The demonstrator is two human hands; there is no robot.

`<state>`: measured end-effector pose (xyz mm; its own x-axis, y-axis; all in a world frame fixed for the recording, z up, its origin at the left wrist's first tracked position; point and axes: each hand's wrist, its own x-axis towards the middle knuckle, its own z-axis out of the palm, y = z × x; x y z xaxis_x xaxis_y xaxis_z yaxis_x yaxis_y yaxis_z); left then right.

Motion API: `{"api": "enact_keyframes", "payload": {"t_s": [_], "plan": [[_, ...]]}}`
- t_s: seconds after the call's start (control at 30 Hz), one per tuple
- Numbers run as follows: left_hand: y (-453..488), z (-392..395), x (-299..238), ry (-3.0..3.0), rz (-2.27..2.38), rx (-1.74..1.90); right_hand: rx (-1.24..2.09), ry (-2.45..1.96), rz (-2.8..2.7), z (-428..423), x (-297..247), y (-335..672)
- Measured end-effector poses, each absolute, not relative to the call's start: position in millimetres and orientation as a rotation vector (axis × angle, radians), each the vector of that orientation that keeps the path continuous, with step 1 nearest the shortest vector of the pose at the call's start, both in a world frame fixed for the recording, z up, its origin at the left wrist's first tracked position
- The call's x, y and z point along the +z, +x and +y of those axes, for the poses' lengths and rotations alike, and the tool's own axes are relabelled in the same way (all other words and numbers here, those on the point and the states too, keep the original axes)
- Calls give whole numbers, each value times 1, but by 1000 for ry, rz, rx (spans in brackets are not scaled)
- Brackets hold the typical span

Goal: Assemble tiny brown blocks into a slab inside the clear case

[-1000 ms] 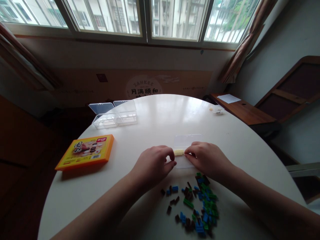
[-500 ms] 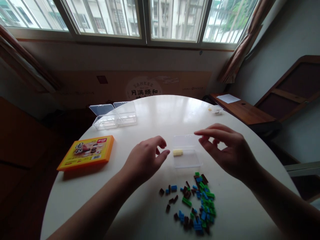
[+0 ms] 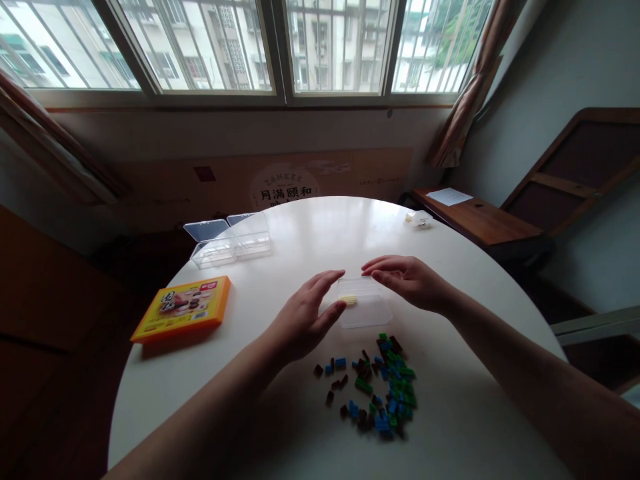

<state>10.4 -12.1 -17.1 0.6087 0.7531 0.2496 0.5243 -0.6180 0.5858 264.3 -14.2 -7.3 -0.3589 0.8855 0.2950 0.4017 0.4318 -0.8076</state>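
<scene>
A small clear plastic box [image 3: 367, 313] lies on the round white table [image 3: 320, 233] with a pale yellow brick piece [image 3: 349, 300] inside at its left end. My left hand [image 3: 305, 313] is at the box's left side, fingers stretched out, thumb near the yellow piece. My right hand [image 3: 405, 280] reaches over the box's far edge from the right, fingers extended and together; they seem to rest on the box's lid. Neither hand holds anything.
A pile of small blue, green and brown bricks [image 3: 380, 387] lies just in front of the box. An orange flat box [image 3: 185, 308] sits at the left. Two open clear boxes [image 3: 230, 237] stand at the far left, a small white object [image 3: 419, 218] far right.
One second ago both hands pinched the yellow piece over the box. They let go and lifted apart, leaving it inside. Now both hands have come down at the box's sides.
</scene>
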Motion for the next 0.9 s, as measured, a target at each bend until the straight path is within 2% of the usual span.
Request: {"api": "enact_keyframes", "payload": {"t_s": [0.2,0.4,0.9], "plan": [[7,-8,-18,2396,966,679,921,-1045,-2131,-17,0,270],[3,-6,-22,2457,890,580,832,-999,-2397,-21,-2,268],[8,-1,-29,2368,933,559,615,-1044,-2465,-27,-5,261]]}}
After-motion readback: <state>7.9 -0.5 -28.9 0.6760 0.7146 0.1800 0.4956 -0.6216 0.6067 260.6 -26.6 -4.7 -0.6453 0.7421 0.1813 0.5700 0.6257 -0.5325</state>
